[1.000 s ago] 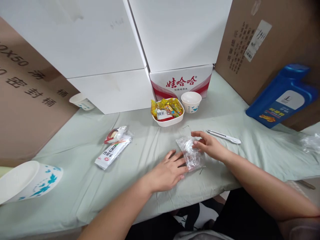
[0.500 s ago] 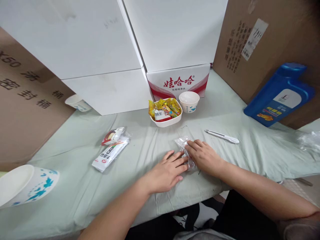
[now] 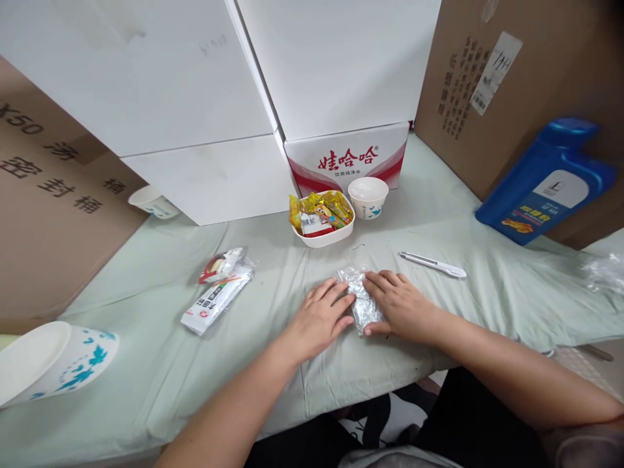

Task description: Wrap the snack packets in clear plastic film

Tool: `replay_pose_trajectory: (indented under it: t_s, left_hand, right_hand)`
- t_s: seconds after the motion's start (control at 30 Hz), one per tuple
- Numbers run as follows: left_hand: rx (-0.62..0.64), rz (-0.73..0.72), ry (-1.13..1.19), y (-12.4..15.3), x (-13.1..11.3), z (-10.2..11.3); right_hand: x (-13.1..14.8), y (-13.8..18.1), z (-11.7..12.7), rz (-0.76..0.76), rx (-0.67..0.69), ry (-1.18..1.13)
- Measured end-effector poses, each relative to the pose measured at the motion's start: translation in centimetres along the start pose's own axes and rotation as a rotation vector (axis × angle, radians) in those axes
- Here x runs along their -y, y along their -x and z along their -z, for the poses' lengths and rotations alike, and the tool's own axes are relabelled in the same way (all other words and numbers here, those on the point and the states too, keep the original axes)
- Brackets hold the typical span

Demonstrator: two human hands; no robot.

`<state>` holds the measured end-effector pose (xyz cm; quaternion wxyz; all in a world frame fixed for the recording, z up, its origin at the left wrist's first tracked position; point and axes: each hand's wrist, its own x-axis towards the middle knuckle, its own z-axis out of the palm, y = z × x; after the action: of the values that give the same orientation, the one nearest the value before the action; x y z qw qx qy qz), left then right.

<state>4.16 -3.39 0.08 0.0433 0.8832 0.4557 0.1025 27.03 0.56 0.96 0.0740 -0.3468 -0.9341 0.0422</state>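
Observation:
A crinkled clear plastic wrapper point(image 3: 361, 308) lies flat on the green cloth between my two hands. My left hand point(image 3: 322, 318) rests at its left edge, fingers spread, thumb and fingertips touching the plastic. On the other side, my right hand point(image 3: 402, 309) lies over the wrapper's right edge with its fingers stretched out and its thumb at the near corner. Whether anything sits inside the wrapper I cannot tell. Beyond the right hand is a white utility knife or pen-like tool point(image 3: 432, 264).
At the back, a white bowl of packaged snacks point(image 3: 324, 240) stands beside a paper cup point(image 3: 369, 207). Wrapped packets point(image 3: 217, 302) lie to the left, near a large paper tub point(image 3: 80, 364). A blue bottle point(image 3: 546, 182) leans at right. Cartons point(image 3: 346, 159) line the back.
My left hand has drawn back a little to the left and my right thumb has spread toward the near side. More of the plastic wrapper now shows, lying flatter.

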Motion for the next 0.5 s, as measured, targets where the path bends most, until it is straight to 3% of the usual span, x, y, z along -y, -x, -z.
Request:
replay_pose_trajectory:
  t_s: [0.1, 0.2, 0.4, 0.5]
  left_hand:
    - [-0.029, -0.007, 0.007, 0.0, 0.1, 0.1]
    - [-0.083, -0.049, 0.058, -0.1, -0.2, 0.5]
    - [0.008, -0.168, 0.207, -0.3, -0.4, 1.2]
    - [0.075, -0.225, 0.278, -0.2, -0.4, 1.4]
  right_hand:
    - [-0.8, 0.3, 1.5, 0.122, -0.006, -0.066]
    - [-0.7, 0.3, 2.3, 0.250, 0.096, -0.124]
    - [0.8, 0.8, 2.4, 0.253, 0.129, -0.054]
    - [1.0, 1.3, 3.3, 0.235, 0.158, -0.157]
